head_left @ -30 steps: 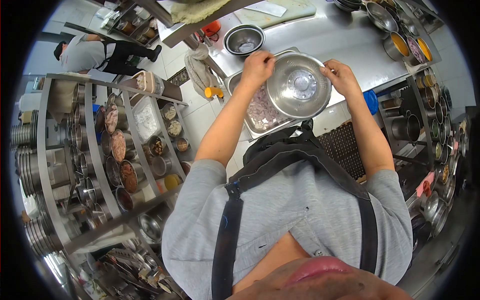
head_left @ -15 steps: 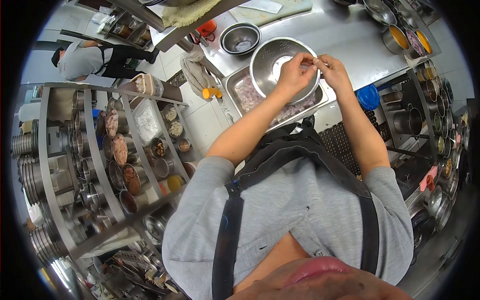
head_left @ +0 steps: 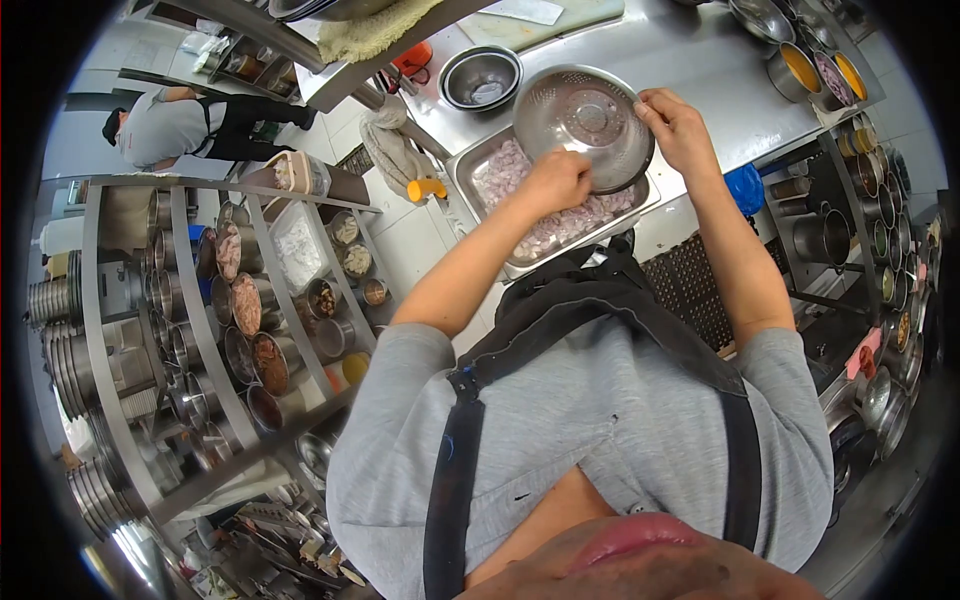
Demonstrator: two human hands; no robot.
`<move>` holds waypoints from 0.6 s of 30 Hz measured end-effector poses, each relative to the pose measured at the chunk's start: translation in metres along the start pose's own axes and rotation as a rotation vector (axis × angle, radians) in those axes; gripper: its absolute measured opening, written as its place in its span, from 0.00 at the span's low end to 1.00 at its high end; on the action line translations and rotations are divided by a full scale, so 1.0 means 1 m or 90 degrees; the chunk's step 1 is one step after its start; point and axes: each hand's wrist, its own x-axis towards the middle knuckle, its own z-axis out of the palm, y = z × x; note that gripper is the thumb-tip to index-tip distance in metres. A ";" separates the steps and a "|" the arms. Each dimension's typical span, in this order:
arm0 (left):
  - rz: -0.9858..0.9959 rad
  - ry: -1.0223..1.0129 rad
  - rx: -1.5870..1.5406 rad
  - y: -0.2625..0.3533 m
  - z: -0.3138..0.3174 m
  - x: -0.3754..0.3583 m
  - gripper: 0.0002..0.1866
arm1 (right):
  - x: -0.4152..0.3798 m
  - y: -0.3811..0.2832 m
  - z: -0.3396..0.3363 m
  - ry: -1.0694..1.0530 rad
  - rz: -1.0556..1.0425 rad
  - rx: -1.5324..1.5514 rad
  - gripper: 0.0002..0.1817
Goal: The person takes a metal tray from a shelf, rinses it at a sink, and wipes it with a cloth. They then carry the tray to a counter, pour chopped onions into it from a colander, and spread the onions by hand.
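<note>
A steel colander (head_left: 558, 105) is tilted above a rectangular steel tray (head_left: 462, 180) of chopped, pale pink-purple pieces (head_left: 508, 170), perhaps onion. At the colander's right rim, my right hand (head_left: 682, 132) grips the edge with its thumb on the near side. My left hand (head_left: 556, 183) is closed, knuckles up, against the colander's lower left part. Whether its curled fingers hold the rim or anything else is hidden. The tray lies near the front edge of the steel counter (head_left: 690, 65), in front of my apron.
Nested steel bowls (head_left: 480, 78) stand behind the tray, near a cutting board (head_left: 570, 22) with a cleaver-like blade (head_left: 525, 11). Food pots (head_left: 795, 72) line the right end. A shelf rack (head_left: 205, 330) fills the left; another person (head_left: 170, 130) bends beyond it.
The colander has been lifted and tipped over, exposing more of the tray's pieces. My left hand moved down and closed; my right hand shifted slightly right and took its rim.
</note>
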 end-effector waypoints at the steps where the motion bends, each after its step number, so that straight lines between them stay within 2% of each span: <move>1: -0.014 -0.086 0.129 -0.005 -0.007 -0.007 0.09 | 0.000 -0.005 0.000 -0.009 -0.053 -0.065 0.12; 2: -0.027 -0.171 0.259 -0.009 -0.014 -0.012 0.10 | 0.000 -0.008 -0.001 -0.018 -0.106 -0.131 0.11; 3: -0.027 -0.172 0.257 -0.014 -0.021 -0.014 0.10 | 0.001 -0.010 -0.004 -0.019 -0.104 -0.132 0.11; 5: -0.246 -0.401 0.298 -0.025 -0.036 -0.012 0.13 | 0.006 -0.012 -0.007 0.019 -0.137 -0.175 0.10; 6: -0.251 -0.402 0.298 -0.028 -0.043 -0.015 0.13 | 0.009 -0.011 -0.010 0.016 -0.137 -0.172 0.10; 8: -0.282 -0.158 0.176 -0.033 -0.053 -0.017 0.15 | 0.016 -0.003 -0.020 0.100 -0.099 -0.136 0.11; 9: -0.303 -0.182 0.135 -0.037 -0.051 -0.015 0.24 | 0.020 0.007 -0.028 0.129 -0.137 -0.172 0.12; 10: -0.308 -0.179 0.132 -0.041 -0.036 -0.019 0.24 | 0.022 0.020 -0.035 0.124 -0.140 -0.171 0.12; 12: -0.201 -0.118 0.141 -0.048 0.007 -0.023 0.30 | 0.026 0.046 -0.047 0.176 -0.056 -0.190 0.13; 13: -0.209 -0.112 0.140 -0.033 0.017 -0.022 0.30 | 0.026 0.058 -0.050 0.169 -0.062 -0.187 0.13; 15: -0.302 -0.136 0.269 0.000 0.031 -0.027 0.34 | 0.021 0.081 -0.051 0.203 0.113 -0.088 0.16; 16: -0.305 -0.136 0.267 -0.005 0.033 -0.027 0.34 | 0.018 0.087 -0.050 0.200 0.114 -0.088 0.16; 18: -0.298 -0.095 0.272 -0.022 0.041 -0.021 0.33 | 0.007 0.102 -0.055 0.198 0.221 -0.146 0.18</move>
